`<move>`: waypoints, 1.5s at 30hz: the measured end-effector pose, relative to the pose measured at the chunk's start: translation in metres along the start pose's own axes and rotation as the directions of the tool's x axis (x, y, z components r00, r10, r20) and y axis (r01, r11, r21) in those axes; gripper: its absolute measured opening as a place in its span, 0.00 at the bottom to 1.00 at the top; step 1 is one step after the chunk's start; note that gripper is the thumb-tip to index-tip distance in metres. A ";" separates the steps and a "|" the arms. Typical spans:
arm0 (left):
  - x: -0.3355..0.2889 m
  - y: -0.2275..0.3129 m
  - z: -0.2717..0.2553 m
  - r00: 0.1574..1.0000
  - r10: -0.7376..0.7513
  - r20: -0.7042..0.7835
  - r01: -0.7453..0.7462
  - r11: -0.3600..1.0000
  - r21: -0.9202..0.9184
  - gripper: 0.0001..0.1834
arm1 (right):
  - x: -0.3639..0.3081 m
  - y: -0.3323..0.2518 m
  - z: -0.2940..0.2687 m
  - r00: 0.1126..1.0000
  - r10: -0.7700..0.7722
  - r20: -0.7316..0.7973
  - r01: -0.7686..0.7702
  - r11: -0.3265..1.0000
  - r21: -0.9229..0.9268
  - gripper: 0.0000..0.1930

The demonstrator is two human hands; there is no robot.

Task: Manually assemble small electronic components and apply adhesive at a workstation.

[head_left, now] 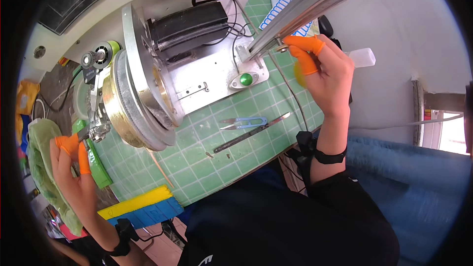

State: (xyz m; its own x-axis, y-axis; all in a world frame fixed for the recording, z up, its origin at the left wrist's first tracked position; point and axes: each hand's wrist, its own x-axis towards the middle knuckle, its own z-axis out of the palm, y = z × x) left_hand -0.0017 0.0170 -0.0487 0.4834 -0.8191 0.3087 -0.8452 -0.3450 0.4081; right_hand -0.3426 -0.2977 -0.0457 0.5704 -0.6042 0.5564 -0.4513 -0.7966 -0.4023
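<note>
Orange finger cots cover the thumb and index finger of both hands. My left hand [71, 165] pinches a flat metal piece [84, 134] beside a small metal clamp assembly [100, 130] at the left of the machine. Next to it stands a big round wheel [118, 101] with a brass-coloured rim and grey band. At the upper right my right hand [327, 71] closes its fingertips on a small spring-loaded screw [281, 44] at the lower part of a slanted metal post [305, 7]. The fingers partly hide the screw.
Blue thread snips [246, 122] and a slim black-handled blade [251, 133] lie on the green tiled tabletop [197, 167]. Behind are a black motor [189, 27] and a green push button [246, 79]. A yellow and blue block [143, 207] sits at the front edge; a cable hangs on the right.
</note>
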 end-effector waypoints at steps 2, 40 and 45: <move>0.001 0.001 -0.001 1.000 -0.011 -0.016 0.012 1.000 0.006 0.14 | -0.002 0.000 0.000 0.998 0.062 0.029 -0.062 0.998 0.004 0.07; 0.055 0.035 -0.047 0.942 0.329 -0.071 -0.336 0.905 -0.261 0.15 | -0.035 -0.225 0.193 0.907 0.276 0.318 -0.361 0.121 0.925 0.06; 0.105 0.042 0.010 0.830 0.544 -0.123 -0.484 0.592 -0.644 0.21 | -0.026 -0.229 0.197 0.861 0.338 0.379 -0.417 0.044 0.908 0.06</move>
State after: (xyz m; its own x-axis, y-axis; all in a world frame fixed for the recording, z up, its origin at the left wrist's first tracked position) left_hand 0.0114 -0.0882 -0.0078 -0.0306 -0.8112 0.5840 -0.5877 0.4872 0.6459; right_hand -0.1193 -0.1040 -0.1111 0.5990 -0.7979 0.0673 0.3650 0.1972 -0.9099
